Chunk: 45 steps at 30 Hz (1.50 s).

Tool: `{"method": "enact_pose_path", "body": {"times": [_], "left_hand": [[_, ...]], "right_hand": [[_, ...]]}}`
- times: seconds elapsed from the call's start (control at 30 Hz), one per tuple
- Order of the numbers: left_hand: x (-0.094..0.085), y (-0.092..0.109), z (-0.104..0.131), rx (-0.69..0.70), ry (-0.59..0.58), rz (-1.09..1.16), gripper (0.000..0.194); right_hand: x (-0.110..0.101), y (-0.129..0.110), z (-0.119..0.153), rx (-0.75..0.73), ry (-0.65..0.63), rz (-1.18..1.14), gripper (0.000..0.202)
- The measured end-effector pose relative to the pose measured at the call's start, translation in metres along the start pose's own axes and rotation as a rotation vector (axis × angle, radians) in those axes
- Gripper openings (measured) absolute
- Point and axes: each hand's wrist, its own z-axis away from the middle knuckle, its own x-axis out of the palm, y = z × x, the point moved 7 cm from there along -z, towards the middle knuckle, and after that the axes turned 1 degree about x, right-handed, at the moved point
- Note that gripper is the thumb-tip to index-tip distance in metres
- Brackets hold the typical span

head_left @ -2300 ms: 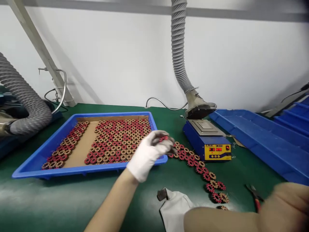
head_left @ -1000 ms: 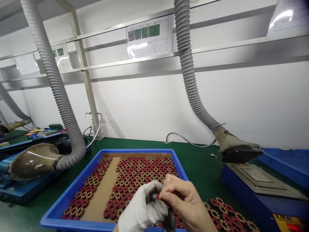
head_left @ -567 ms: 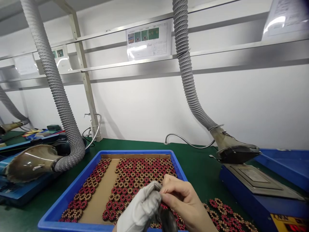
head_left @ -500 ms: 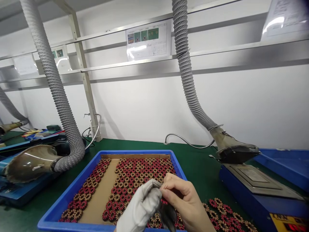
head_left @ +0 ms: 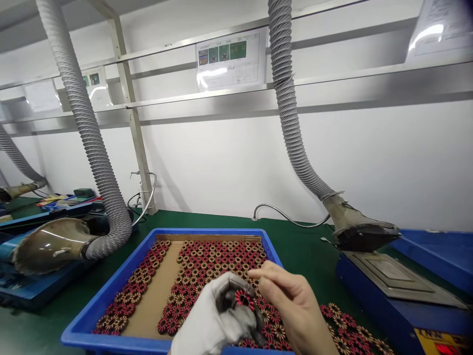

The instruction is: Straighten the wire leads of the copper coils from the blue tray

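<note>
the left hand (head_left: 214, 320), in a white glove with grey-stained fingertips, is curled around a small red coil (head_left: 244, 299), a ring with a dark middle, and holds it just above the near right corner of the tray (head_left: 111, 291). the right hand (head_left: 295, 310) is bare and sits just right of the coil, over the tray's right edge; its fingers (head_left: 269, 276) are drawn together and point left toward the coil, with the thumb and forefinger close to the ring's rim. whether they actually pinch it or only touch it is hard to tell, since the fingertips seem to stop right at the coil's edge.

the tray is blue and shallow, lined with brown card, and rests on the green surface (head_left: 306, 251). it holds many coils (head_left: 218, 261) laid flat in close rows across its right part, and a narrower strip of them along its left wall, with bare card between. more loose coils (head_left: 351, 330) lie on the surface right of the tray, beside the right hand.

right of the tray stands a blue heater (head_left: 391, 291) with a metal plate on top. a grey hose (head_left: 291, 128) hangs down from above and ends in a hood just over that plate. another hose (head_left: 88, 148) comes down left of the tray, its hood lying near the tray's left wall.
</note>
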Motion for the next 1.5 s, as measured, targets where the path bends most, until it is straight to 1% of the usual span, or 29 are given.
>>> {"method": "enact_pose_path", "body": {"times": [0.07,0.1,0.13,0.2,0.27,0.33,0.37,0.4,0.47,0.53,0.6,0.7,0.77,0.83,0.9,1.0,1.03,1.1,1.2,1.27,1.37,1.5], "left_hand": [[-0.003,0.002,0.000,0.046,0.025,-0.014,0.031],[-0.002,0.003,0.000,0.060,0.013,-0.019,0.031],[0.000,0.004,-0.001,0.061,-0.014,-0.025,0.030],[0.007,0.003,-0.003,0.030,-0.073,-0.022,0.027],[0.010,0.001,-0.004,-0.027,-0.095,0.022,0.025],[0.013,-0.003,-0.003,-0.097,-0.110,0.083,0.025],[0.012,-0.005,-0.002,-0.114,-0.105,0.108,0.025],[0.012,-0.005,-0.001,-0.116,-0.093,0.122,0.027],[0.007,-0.003,0.001,-0.067,-0.030,0.130,0.031],[0.001,-0.002,0.002,-0.021,0.047,0.145,0.034],[0.000,-0.004,0.002,-0.015,0.084,0.170,0.039],[0.004,-0.010,0.000,-0.024,0.080,0.221,0.044],[0.004,-0.014,0.000,-0.021,0.087,0.229,0.044],[0.002,-0.015,0.002,-0.020,0.097,0.196,0.041],[-0.002,-0.013,0.004,-0.001,0.104,0.153,0.038],[-0.007,-0.004,0.005,0.061,0.084,0.094,0.034],[-0.008,-0.001,0.005,0.080,0.078,0.081,0.036],[-0.008,0.002,0.003,0.101,0.077,0.052,0.048],[-0.008,0.001,0.000,0.084,0.098,0.029,0.061],[-0.007,-0.001,-0.002,0.071,0.104,0.045,0.063],[-0.006,-0.003,-0.002,0.087,0.113,0.075,0.062],[-0.004,-0.005,0.001,0.076,0.103,0.117,0.056]], "right_hand": [[0.011,-0.004,0.002,-0.029,-0.107,0.186,0.022],[0.016,-0.004,0.003,-0.026,-0.137,0.225,0.023],[0.019,-0.003,0.004,-0.019,-0.137,0.209,0.024],[0.020,0.001,0.002,0.030,-0.090,0.034,0.026],[0.020,0.007,-0.001,0.105,-0.060,-0.199,0.030],[0.013,0.008,-0.003,0.141,-0.006,-0.385,0.033],[0.008,0.006,-0.003,0.127,0.029,-0.423,0.033],[0.003,0.002,-0.002,0.096,0.057,-0.410,0.033],[-0.001,-0.005,0.001,0.078,0.044,-0.257,0.028],[0.005,-0.006,0.007,0.131,-0.051,0.007,0.023],[0.010,-0.006,0.011,0.177,-0.115,0.196,0.017],[0.014,-0.009,0.011,0.156,-0.124,0.284,0.012],[0.015,-0.009,0.008,0.149,-0.120,0.290,0.013],[0.015,-0.007,0.007,0.139,-0.118,0.279,0.019],[0.014,-0.006,0.007,0.121,-0.095,0.256,0.024],[0.012,-0.007,0.009,0.078,-0.026,0.183,0.029],[0.012,-0.007,0.010,0.053,-0.018,0.156,0.029],[0.015,-0.007,0.010,-0.004,-0.042,0.106,0.029],[0.014,-0.003,0.009,-0.054,-0.051,0.065,0.025],[0.011,-0.001,0.009,-0.074,-0.027,0.051,0.023],[0.008,0.001,0.008,-0.102,-0.010,0.035,0.023],[0.008,0.000,0.007,-0.070,0.016,0.015,0.026]]}}
